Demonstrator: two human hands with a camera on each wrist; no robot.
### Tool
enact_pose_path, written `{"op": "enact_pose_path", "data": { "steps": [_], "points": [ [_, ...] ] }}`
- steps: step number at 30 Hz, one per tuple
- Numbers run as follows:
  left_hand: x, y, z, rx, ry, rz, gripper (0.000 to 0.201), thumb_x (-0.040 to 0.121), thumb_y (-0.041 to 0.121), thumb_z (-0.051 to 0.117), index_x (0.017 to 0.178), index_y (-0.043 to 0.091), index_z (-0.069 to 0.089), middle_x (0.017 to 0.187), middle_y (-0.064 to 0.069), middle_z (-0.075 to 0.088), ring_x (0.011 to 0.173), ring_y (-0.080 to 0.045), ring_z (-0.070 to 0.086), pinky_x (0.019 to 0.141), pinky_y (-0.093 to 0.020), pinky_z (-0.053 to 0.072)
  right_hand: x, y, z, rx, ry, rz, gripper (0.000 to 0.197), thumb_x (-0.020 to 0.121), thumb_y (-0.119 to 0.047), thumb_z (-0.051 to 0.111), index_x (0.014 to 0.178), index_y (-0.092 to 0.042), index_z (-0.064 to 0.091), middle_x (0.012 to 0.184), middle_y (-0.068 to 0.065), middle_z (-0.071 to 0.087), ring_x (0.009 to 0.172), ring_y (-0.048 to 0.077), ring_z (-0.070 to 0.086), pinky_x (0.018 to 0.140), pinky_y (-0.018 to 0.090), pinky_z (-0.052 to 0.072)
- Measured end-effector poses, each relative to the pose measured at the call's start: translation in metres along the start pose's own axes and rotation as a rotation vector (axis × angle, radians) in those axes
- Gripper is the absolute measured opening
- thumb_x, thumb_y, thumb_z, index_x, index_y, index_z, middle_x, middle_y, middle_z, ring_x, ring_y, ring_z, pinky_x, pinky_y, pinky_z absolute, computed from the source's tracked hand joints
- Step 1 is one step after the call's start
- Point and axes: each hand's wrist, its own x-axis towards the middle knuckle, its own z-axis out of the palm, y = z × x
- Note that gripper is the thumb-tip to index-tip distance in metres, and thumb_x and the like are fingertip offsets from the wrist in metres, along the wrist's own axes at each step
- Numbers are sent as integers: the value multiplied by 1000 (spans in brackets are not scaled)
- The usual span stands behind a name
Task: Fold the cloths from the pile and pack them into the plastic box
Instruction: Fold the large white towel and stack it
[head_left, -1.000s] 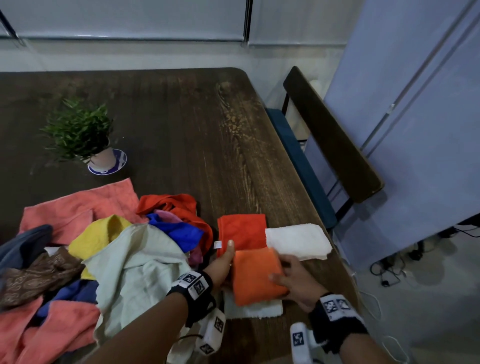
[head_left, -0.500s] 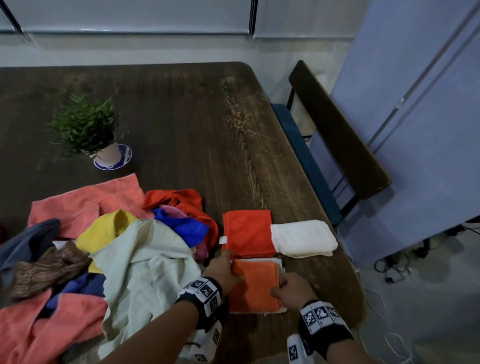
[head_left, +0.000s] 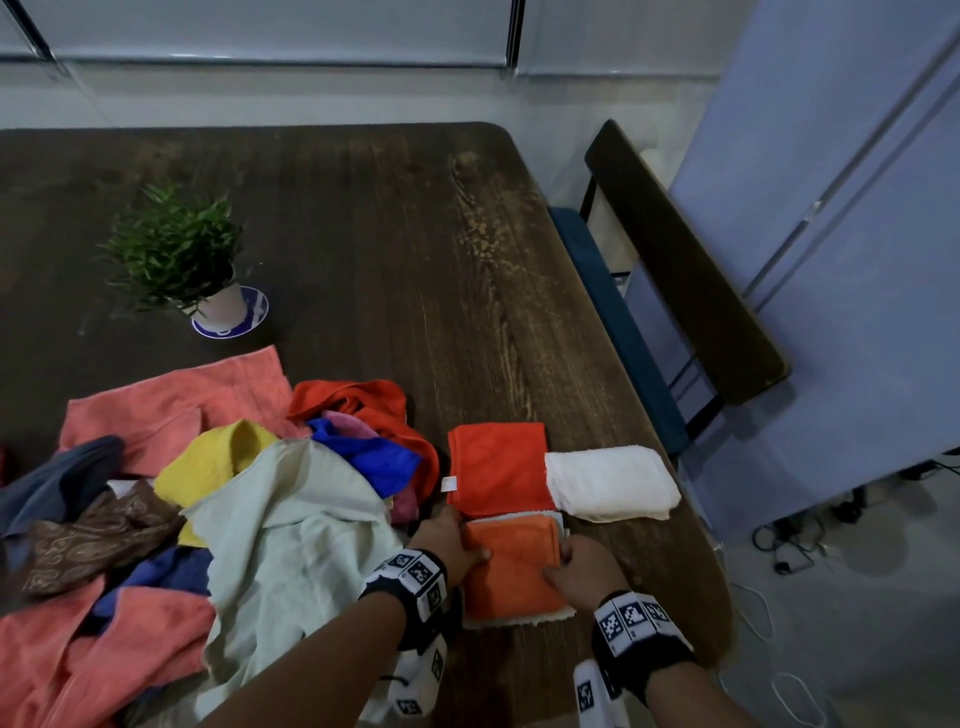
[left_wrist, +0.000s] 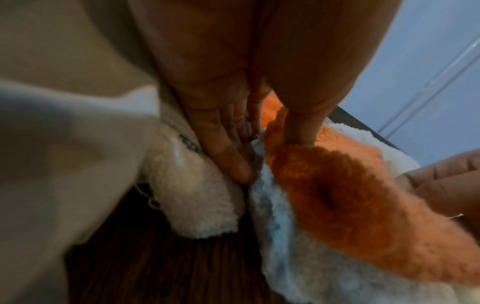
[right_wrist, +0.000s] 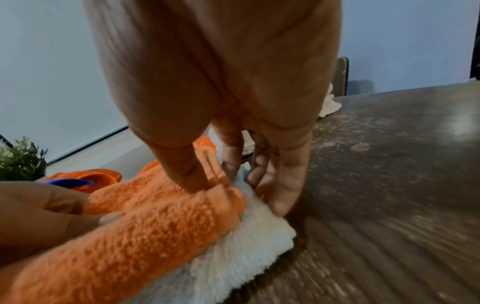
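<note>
Left hand (head_left: 448, 540) and right hand (head_left: 581, 567) grasp opposite edges of a folded orange cloth (head_left: 511, 566) stacked between them; next, probably lifting the stack boxward

the folded orange cloth (head_left: 511, 564), a second ago lifted in both hands, now lies flat on the white cloth (right_wrist: 249, 244) on the surface (head_left: 415, 260). the left hand (head_left: 445, 540) and right hand (head_left: 582, 569) now flank the stack, thumbs pressed on top.
</note>
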Motion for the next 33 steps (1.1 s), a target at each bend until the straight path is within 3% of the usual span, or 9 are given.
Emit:
{"op": "enact_pose_path", "data": {
  "steps": [5, 11, 14, 17, 22, 25, 28, 31, 33],
  "points": [
    [1, -5, -4, -75, -57, -8, 81, 70, 44, 81, 137, 23, 41, 128, -1, 60, 116, -20, 58, 99, -28, 45, 10, 8, 6, 246, -71, 182, 58, 73, -33, 81, 118, -13, 50, 113, 2, 63, 105, 21, 62, 85, 30, 47],
    [-7, 7, -10, -175, -221, -30, 54, 72, 26, 83, 114, 31, 49, 111, 5, 60, 96, -13, 56, 84, -22, 45, 15, 16, 17, 426, -202, 293, 62, 51, -29, 89, 107, -11, 70, 98, 5, 75, 90, 25, 71, 86, 42, 59],
    [-7, 10, -17, -311, -210, -38, 61, 50, 35, 88, 106, 24, 64, 100, 8, 69, 90, -12, 65, 86, -29, 54, 14, 16, 16, 511, -204, 260, 71, 41, -33, 82, 107, -18, 63, 103, 5, 73, 95, 26, 70, 85, 48, 59],
    [8, 14, -33, -436, -104, -18, 76, 32, 49, 84, 101, 25, 64, 99, 0, 72, 93, -19, 68, 88, -39, 56, 13, -2, -10, 615, -170, 159, 65, 51, -28, 83, 113, -22, 65, 103, 2, 75, 99, 24, 71, 91, 51, 57],
    [30, 36, -66, -581, 126, 55, 79, 43, 56, 81, 111, 26, 55, 108, -1, 68, 96, -19, 66, 90, -42, 55, 43, -49, -59, 456, 36, -9, 55, 72, -41, 82, 114, -25, 49, 106, -7, 66, 100, 16, 65, 90, 36, 52],
    [40, 40, -67, -449, 113, 40, 87, 62, 44, 78, 138, 21, 42, 125, -4, 61, 111, -24, 60, 98, -37, 49, 61, -69, -59, 302, 105, -53, 50, 82, -25, 74, 123, -17, 47, 110, 0, 63, 105, 21, 62, 88, 29, 47],
    [42, 38, -61, -327, 96, -4, 88, 68, 40, 74, 145, 22, 35, 133, -9, 57, 119, -26, 57, 101, -33, 46, 69, -79, -44, 122, 92, -58, 62, 84, -24, 69, 137, -8, 43, 127, 11, 61, 120, 31, 58, 97, 29, 46],
    [40, 37, -56, -297, 94, -40, 95, 58, 47, 64, 145, 22, 32, 135, -13, 54, 122, -29, 54, 101, -36, 45, 69, -82, -30, 36, 52, -56, 72, 87, -31, 63, 149, -15, 30, 134, 15, 58, 120, 33, 57, 96, 34, 46],
    [40, 31, -56, -290, 77, -99, 89, 70, 40, 71, 145, 20, 29, 136, -14, 52, 122, -31, 53, 99, -34, 45, 68, -83, -22, 8, 40, -83, 76, 86, -38, 62, 151, -23, 26, 136, 13, 57, 120, 33, 58, 98, 37, 47]
  ]
}}
